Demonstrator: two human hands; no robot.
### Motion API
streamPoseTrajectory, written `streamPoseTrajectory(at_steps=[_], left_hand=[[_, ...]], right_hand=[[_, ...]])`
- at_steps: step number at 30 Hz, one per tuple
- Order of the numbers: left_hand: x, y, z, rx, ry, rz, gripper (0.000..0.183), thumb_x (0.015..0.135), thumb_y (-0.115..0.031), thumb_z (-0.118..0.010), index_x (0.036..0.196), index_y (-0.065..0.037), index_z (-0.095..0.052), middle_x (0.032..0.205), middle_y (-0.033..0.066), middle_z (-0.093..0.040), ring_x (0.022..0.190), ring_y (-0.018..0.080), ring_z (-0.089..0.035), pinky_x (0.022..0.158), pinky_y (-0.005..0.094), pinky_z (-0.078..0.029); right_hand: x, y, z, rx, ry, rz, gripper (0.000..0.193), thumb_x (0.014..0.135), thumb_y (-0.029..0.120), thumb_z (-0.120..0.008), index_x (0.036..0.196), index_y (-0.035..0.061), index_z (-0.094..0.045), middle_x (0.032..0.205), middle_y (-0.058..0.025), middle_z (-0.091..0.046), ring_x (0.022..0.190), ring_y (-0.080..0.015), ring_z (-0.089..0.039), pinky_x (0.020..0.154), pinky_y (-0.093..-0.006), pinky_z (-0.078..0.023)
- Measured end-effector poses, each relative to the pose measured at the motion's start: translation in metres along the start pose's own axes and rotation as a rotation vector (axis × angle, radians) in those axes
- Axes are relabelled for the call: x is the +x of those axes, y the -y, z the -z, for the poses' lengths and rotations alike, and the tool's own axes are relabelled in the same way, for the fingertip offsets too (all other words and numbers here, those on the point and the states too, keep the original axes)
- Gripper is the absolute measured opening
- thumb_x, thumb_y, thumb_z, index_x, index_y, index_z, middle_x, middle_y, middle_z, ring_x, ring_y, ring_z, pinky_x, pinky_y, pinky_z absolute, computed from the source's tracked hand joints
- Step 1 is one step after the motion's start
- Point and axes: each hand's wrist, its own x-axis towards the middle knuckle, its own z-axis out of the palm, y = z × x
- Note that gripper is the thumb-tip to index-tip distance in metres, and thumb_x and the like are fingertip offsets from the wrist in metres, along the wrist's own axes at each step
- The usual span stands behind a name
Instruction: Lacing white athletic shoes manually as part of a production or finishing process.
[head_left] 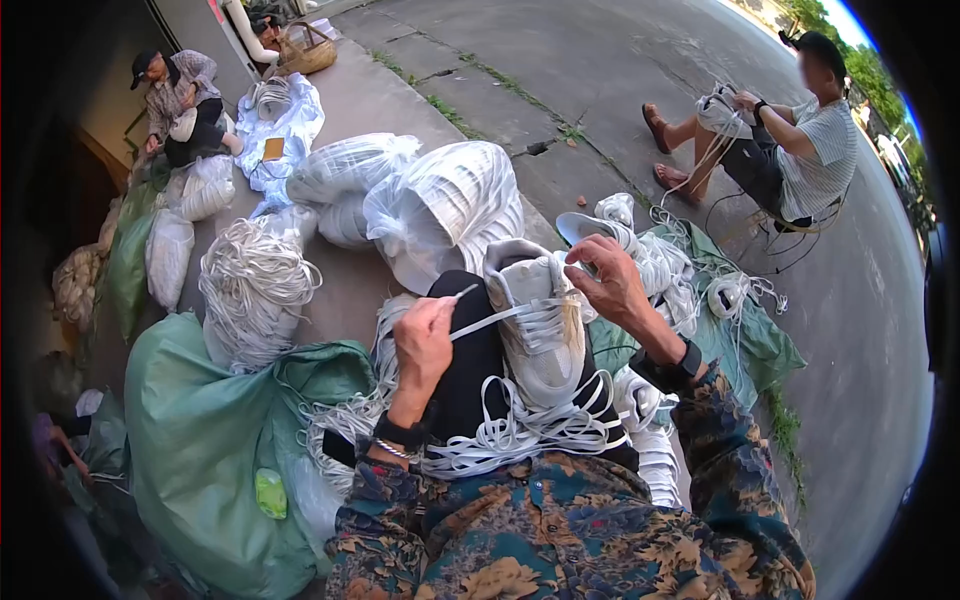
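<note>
A white lace-up sneaker (540, 350) rests on my lap, its toe toward me and part of its lacing threaded. My left hand (422, 345) is closed on a white shoelace (487, 322), which runs taut from the shoe's eyelets; its tip sticks up past my fingers. At the right of the shoe's collar, my right hand (610, 280) has its thumb and forefinger curled toward each other. Whatever lies between them is too small to make out. A loose heap of white laces (500, 440) lies across my thighs below the toe.
A big green sack (200, 450) bulges at my left, near a lace bundle (255, 285). Ahead stand clear plastic bags of white shoe parts (450, 205). More white shoes (660, 270) lie on green sacking at right. Two people sit farther off, one handling a shoe (722, 110).
</note>
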Motion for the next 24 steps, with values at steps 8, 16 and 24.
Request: streamPoseTrajectory(at_steps=[8,16,24], left_hand=[[-0.004,-0.007,-0.041,-0.121,0.330,0.213,0.018,0.077,-0.018,-0.064,0.078,0.000,-0.064,0.068,0.0163,-0.063,0.061,0.0266,-0.063,0.058,0.0333,-0.047],[-0.006,-0.003,-0.037,-0.239,0.278,0.150,0.015,0.083,-0.012,-0.058,0.079,0.002,-0.062,0.060,0.0046,-0.058,0.049,0.0068,-0.050,0.045,0.0243,-0.041],[-0.010,-0.003,-0.037,-0.178,0.181,0.308,0.015,0.078,-0.012,-0.059,0.073,0.002,-0.061,0.061,0.0152,-0.060,0.054,0.0252,-0.060,0.054,0.0332,-0.046]], right_hand=[[-0.001,0.025,-0.057,-0.283,-0.049,0.530,0.009,0.071,0.014,-0.061,0.074,0.0055,-0.065,0.126,-0.0116,-0.047,0.120,-0.0383,-0.035,0.093,-0.0507,-0.030],[0.003,0.017,-0.065,-0.212,-0.045,0.484,0.012,0.069,0.014,-0.063,0.077,0.0060,-0.068,0.125,-0.0108,-0.049,0.120,-0.0357,-0.036,0.095,-0.0493,-0.029],[0.003,0.018,-0.064,-0.167,-0.041,0.466,0.012,0.067,0.012,-0.064,0.077,0.0058,-0.068,0.124,-0.0097,-0.050,0.120,-0.0349,-0.037,0.095,-0.0480,-0.030]])
